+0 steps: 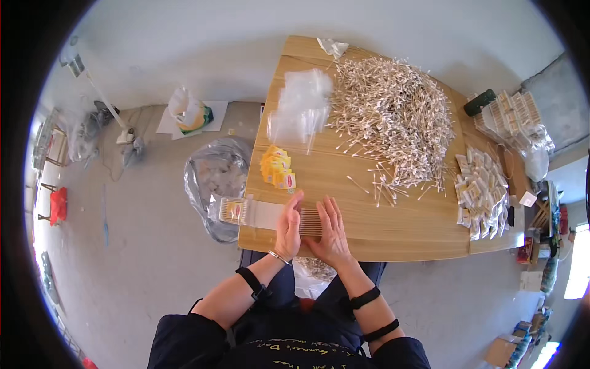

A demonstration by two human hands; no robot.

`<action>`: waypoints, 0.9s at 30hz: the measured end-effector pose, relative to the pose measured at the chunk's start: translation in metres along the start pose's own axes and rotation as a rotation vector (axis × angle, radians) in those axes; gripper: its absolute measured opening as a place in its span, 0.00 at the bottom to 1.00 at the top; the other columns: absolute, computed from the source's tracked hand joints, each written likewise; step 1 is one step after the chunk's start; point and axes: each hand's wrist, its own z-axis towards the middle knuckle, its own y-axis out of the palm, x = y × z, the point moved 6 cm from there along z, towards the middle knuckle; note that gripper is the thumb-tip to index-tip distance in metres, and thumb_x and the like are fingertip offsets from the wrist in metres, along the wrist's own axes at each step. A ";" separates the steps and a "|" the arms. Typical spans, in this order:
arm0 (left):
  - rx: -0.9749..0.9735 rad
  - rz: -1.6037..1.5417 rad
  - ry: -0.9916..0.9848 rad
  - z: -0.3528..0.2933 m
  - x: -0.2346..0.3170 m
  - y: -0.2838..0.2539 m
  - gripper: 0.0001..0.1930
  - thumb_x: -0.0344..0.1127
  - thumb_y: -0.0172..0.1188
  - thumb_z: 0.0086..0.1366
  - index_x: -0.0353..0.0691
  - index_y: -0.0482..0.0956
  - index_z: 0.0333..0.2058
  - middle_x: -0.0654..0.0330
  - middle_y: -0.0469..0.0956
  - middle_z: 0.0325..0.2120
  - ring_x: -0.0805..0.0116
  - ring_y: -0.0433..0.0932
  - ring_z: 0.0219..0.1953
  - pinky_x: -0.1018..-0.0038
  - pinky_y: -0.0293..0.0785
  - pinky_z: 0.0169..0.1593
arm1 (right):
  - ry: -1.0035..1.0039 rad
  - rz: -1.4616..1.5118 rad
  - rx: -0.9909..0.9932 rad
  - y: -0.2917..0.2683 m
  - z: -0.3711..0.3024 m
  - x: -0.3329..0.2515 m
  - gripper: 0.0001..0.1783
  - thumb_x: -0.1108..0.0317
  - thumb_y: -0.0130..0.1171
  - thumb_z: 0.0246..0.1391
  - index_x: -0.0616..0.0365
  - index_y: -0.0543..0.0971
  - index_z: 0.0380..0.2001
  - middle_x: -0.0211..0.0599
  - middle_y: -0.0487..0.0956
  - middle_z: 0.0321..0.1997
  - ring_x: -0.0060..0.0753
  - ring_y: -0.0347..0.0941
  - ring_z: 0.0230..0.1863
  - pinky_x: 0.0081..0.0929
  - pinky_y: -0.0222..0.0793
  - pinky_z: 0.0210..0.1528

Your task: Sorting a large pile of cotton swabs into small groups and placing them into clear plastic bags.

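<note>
Near the table's front edge, a flat row of cotton swabs (pixel 311 222) lies between my two hands. My left hand (pixel 287 229) stands on edge against the left ends of the swabs, its fingers straight and together. From the other side, my right hand (pixel 330 238) presses the row, fingers lying over its right end. Left of my left hand is a flat white strip (pixel 265 216). Beyond it, a see-through pack of swabs with a yellow label (pixel 234 211) juts over the table's left edge. Several yellow label cards (pixel 278 167) lie fanned out behind.
A big loose heap of cotton swabs (pixel 393 117) covers the table's far right. See-through plastic bags (pixel 301 107) lie at the back left. Filled packs (pixel 482 194) are piled at the right. A large plastic sack (pixel 218 178) sits on the floor by the left edge.
</note>
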 end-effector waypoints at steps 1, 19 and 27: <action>-0.008 0.030 0.007 0.000 0.004 0.001 0.37 0.60 0.40 0.70 0.29 0.58 0.62 0.48 0.60 0.62 0.57 0.58 0.65 0.65 0.52 0.67 | 0.011 -0.006 -0.004 0.003 0.002 0.001 0.49 0.67 0.70 0.36 0.61 0.57 0.63 0.55 0.53 0.69 0.61 0.47 0.70 0.50 0.49 0.69; -0.007 -0.040 -0.005 -0.002 -0.008 0.002 0.35 0.56 0.39 0.72 0.28 0.55 0.63 0.47 0.59 0.62 0.59 0.55 0.66 0.67 0.48 0.68 | 0.299 0.695 0.381 -0.001 -0.011 0.046 0.25 0.72 0.52 0.59 0.63 0.62 0.59 0.49 0.57 0.68 0.48 0.48 0.71 0.39 0.43 0.70; -0.043 -0.054 -0.032 0.000 -0.009 -0.002 0.36 0.56 0.40 0.71 0.27 0.55 0.62 0.47 0.58 0.63 0.60 0.54 0.67 0.67 0.46 0.68 | 0.299 0.649 0.388 -0.002 -0.007 0.035 0.18 0.70 0.55 0.58 0.60 0.71 0.51 0.48 0.61 0.66 0.50 0.48 0.71 0.41 0.43 0.70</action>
